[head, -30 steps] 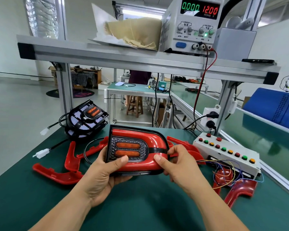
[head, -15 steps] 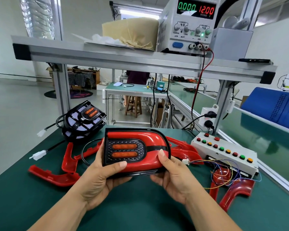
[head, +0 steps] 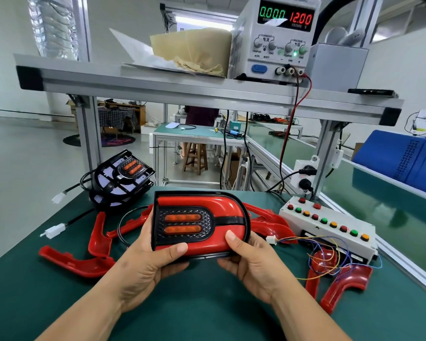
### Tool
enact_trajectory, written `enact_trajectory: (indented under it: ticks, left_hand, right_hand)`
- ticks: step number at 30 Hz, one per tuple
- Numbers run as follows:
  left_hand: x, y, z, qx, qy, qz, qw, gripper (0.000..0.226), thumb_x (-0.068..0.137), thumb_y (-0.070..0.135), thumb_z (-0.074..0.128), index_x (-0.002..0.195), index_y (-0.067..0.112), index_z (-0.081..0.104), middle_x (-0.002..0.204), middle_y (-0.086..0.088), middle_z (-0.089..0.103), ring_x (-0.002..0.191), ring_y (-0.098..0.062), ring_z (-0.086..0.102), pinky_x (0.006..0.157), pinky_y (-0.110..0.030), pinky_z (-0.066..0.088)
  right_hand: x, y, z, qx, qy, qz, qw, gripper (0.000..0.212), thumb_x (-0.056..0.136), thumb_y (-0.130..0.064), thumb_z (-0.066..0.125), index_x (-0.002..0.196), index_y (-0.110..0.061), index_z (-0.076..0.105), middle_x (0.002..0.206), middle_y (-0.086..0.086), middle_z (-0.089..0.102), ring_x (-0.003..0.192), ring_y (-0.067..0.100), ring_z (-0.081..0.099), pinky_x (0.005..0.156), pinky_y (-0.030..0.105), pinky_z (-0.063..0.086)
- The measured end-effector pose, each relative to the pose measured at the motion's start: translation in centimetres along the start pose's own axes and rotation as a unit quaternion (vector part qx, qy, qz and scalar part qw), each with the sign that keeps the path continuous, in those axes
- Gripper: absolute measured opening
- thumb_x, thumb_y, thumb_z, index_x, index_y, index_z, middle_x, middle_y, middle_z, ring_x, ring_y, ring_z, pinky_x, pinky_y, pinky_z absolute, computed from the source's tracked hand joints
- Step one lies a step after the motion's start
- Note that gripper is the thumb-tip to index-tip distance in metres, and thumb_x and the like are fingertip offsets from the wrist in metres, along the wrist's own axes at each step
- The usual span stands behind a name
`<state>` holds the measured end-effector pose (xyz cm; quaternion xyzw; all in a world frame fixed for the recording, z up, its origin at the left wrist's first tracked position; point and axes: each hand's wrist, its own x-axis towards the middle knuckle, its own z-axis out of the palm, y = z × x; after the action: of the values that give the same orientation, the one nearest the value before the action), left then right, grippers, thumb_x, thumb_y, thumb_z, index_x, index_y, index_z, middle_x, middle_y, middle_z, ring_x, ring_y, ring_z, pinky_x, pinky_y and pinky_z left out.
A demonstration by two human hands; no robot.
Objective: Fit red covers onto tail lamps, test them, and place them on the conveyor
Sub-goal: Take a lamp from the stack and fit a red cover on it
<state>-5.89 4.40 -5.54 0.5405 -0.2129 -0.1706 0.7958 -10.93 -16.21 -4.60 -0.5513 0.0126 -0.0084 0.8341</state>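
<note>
Tail lamp [head: 199,222] gripped between left hand [head: 145,262], right hand [head: 251,262] thumbs on front.

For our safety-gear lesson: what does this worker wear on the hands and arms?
Nothing visible. The left hand and right hand are bare, without gloves. The left forearm and right forearm are uncovered to the picture's edge: no sleeves, watch or wristband. Thumbnails look short, unpainted.

You have bare mat along the near edge of the table [head: 207,313]; loose red covers [head: 76,263] clutter the left side, a button box [head: 330,225] and wires [head: 288,239] the right edge.
</note>
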Motion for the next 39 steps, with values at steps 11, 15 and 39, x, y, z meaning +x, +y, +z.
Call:
enact_trajectory:
  ticks: [11,15,39]
  left_hand:
    - [-0.3,-0.1,-0.4,0.048,-0.049,-0.011,0.998,0.083,0.062,0.027,0.092,0.124,0.06,0.048,0.126,0.001,0.067,0.112,-0.023,0.067,0.078,-0.029,0.057]
    - [-0.3,-0.4,0.3,0.002,0.001,-0.016,1.0,0.055,0.071,0.048,0.082,0.118,0.055,0.056,0.118,-0.001,0.071,0.103,-0.026,0.071,0.069,-0.032,0.059]
    - [-0.3,-0.8,0.0,0.271,0.002,0.09,0.958,0.121,0.064,0.024,0.091,0.151,0.048,0.009,0.129,0.028,0.059,0.118,0.005,0.057,0.088,-0.004,0.044]
  right_hand:
    - [0.1,0.2,-0.2,0.019,-0.001,0.007,1.0,0.042,0.07,-0.034,0.073,0.106,-0.014,0.066,0.095,0.01,0.074,0.079,0.019,0.07,0.065,0.029,0.058]
    - [0.3,0.3,0.0,-0.006,0.033,0.05,0.998,0.064,0.07,-0.059,0.064,0.116,-0.015,0.063,0.094,0.008,0.073,0.073,0.019,0.069,0.064,0.031,0.057]
    - [0.7,-0.1,-0.3,0.078,0.045,0.149,0.985,0.04,0.065,-0.024,0.051,0.1,-0.009,0.064,0.084,0.011,0.068,0.068,0.025,0.064,0.06,0.031,0.054]
